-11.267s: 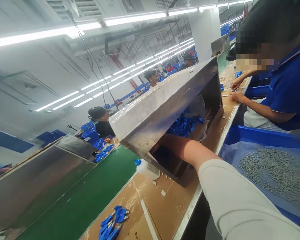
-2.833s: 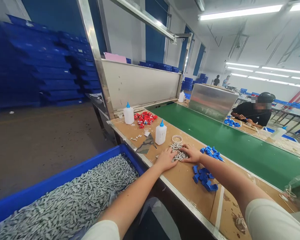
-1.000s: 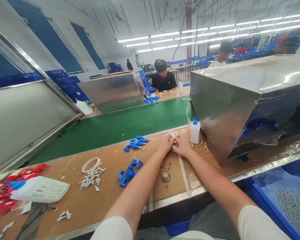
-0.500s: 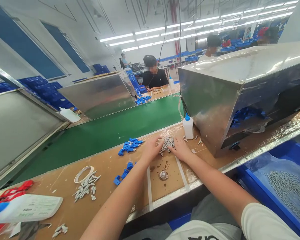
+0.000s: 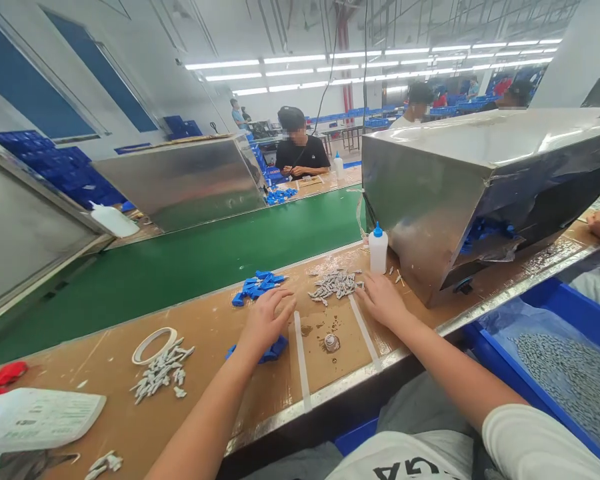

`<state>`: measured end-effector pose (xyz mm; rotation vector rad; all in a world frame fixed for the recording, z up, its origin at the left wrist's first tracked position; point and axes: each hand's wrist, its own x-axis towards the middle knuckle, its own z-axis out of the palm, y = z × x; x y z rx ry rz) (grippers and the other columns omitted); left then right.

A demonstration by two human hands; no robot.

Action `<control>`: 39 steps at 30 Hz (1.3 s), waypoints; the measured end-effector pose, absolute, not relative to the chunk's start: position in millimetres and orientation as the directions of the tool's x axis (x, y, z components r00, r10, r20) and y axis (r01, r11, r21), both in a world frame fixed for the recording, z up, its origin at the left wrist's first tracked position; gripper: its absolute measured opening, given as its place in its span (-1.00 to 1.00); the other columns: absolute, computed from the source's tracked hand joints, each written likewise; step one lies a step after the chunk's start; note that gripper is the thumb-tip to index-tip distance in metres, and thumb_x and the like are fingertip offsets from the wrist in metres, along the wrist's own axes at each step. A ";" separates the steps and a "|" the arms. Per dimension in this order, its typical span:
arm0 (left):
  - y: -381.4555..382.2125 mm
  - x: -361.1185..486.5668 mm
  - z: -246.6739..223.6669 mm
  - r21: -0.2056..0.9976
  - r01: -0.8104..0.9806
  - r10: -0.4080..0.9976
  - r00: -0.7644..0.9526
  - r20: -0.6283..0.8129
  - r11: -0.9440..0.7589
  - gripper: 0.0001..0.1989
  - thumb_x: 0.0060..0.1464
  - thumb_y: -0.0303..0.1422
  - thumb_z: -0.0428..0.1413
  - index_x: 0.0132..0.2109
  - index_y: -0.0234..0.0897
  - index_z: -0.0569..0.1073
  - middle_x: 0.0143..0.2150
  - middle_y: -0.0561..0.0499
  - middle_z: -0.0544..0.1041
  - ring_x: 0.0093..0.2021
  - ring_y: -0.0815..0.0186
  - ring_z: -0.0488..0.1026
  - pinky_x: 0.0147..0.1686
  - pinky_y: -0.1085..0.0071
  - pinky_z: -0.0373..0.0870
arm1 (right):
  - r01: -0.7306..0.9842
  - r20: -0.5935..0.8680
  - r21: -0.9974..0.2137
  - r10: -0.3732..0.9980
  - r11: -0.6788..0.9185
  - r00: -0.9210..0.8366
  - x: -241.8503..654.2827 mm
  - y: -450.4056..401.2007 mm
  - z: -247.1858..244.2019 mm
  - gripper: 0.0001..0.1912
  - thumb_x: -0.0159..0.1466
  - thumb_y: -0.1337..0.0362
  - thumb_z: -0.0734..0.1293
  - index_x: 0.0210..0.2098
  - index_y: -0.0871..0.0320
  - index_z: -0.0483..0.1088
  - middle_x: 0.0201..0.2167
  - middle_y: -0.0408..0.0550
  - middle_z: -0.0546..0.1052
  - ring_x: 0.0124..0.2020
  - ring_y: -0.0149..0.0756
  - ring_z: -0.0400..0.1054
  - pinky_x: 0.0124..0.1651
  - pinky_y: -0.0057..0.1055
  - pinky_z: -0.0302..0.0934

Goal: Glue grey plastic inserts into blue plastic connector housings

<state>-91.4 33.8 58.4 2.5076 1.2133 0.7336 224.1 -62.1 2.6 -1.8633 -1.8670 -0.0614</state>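
A loose heap of small grey parts [image 5: 336,285] lies on the brown worktop between my hands. My left hand [image 5: 269,321] is left of the heap, fingers apart and slightly curved, with nothing visible in it. Blue plastic parts [image 5: 255,288] lie just beyond that hand, and more blue pieces [image 5: 276,349] are partly hidden under it. At the heap's right edge, my right hand [image 5: 384,301] rests low with fingers spread, its fingertips by the outermost grey parts. In front of me, between two pale tape strips, sits a small round whitish piece [image 5: 331,343] with dark spots around it.
A white bottle with a blue cap [image 5: 378,253] stands beside a metal housing [image 5: 420,220]. Left are a tape roll [image 5: 141,359], more grey parts [image 5: 164,372] and a lying bottle [image 5: 40,419]. Beyond runs a green belt [image 5: 205,247]; a blue bin [image 5: 500,357] stands right. A co-worker [image 5: 305,157] sits opposite.
Both hands have drawn apart from the sides of the grey heap, the left one moving left toward the blue parts. The heap now shows more fully and looks more spread out.
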 end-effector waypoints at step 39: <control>94.4 7.2 -8.1 0.404 0.649 0.719 0.695 0.030 -0.645 0.31 -0.19 0.30 0.33 0.54 -0.17 -0.01 0.57 -0.35 -0.04 0.57 -0.24 -0.17 0.50 -0.12 -0.11 | 0.921 0.181 -0.389 0.982 0.014 0.061 252.8 -77.3 -42.3 -0.26 0.48 -0.07 0.13 0.45 0.34 0.15 0.50 0.32 0.08 0.51 0.09 0.01 0.50 0.00 0.00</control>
